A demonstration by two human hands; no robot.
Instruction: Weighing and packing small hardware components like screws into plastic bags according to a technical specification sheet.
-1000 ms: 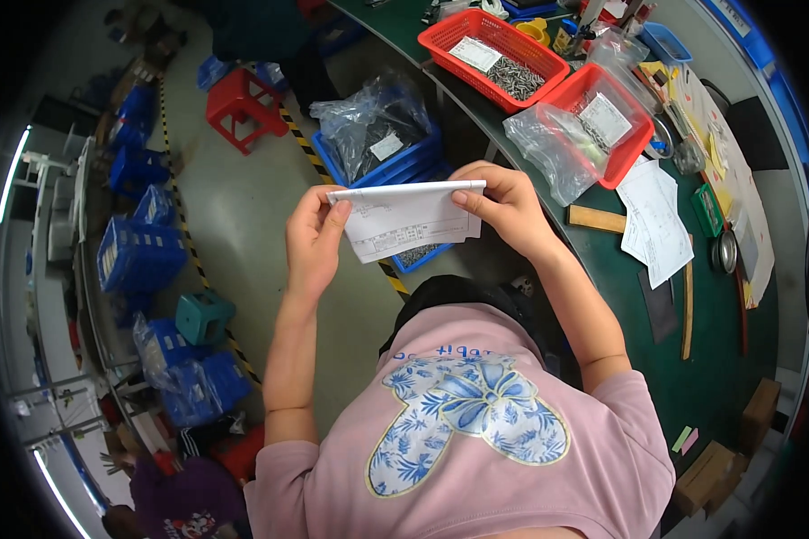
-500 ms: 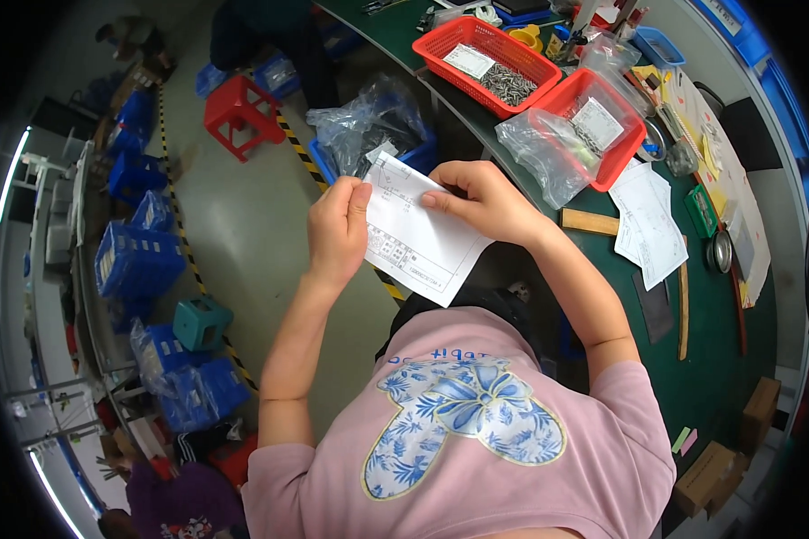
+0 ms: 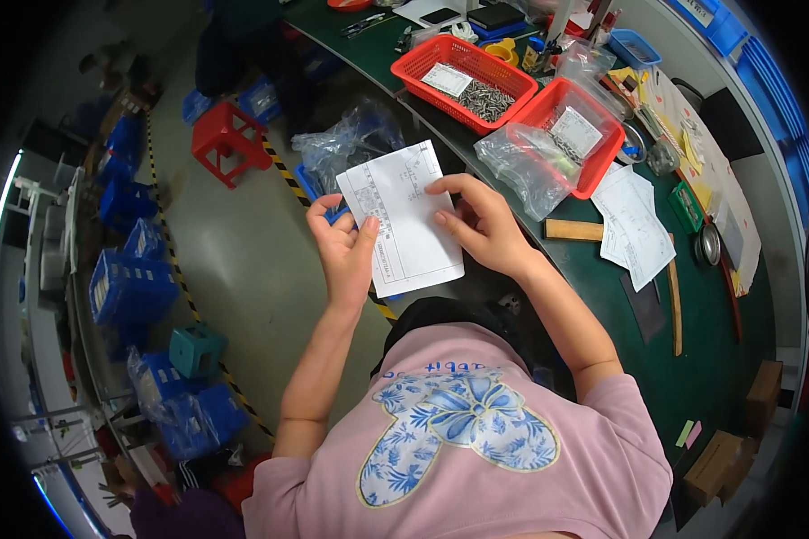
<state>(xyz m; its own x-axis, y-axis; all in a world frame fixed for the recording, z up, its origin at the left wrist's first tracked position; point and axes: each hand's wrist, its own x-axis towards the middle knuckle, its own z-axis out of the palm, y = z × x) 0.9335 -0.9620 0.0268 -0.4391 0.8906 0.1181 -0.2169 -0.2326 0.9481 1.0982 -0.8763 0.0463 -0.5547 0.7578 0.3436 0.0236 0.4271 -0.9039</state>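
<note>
A folded white sheet of paper [image 3: 408, 235] with a printed drawing and table is held up in front of my chest. My left hand [image 3: 343, 256] has its thumb along the sheet's left edge; its other fingers are bent, partly behind the paper. At the opposite edge, my right hand [image 3: 487, 226] grips the sheet, with thumb and forefinger showing on its front. Below and beyond the paper is a blue crate [image 3: 307, 182] with clear plastic bags [image 3: 355, 135] in it, partly hidden by the sheet.
On the green table [image 3: 724, 359] to the right stand a red basket of small metal parts [image 3: 415, 76] and a red bin [image 3: 613, 148] with a plastic bag. Loose drawings [image 3: 643, 234] lie near wooden strips [image 3: 573, 231]. A red stool [image 3: 220, 135] stands on the floor at left.
The sheet has been turned clockwise, so its printed table has moved from the lower edge to the left side. My left hand's fingers have loosened and spread somewhat.
</note>
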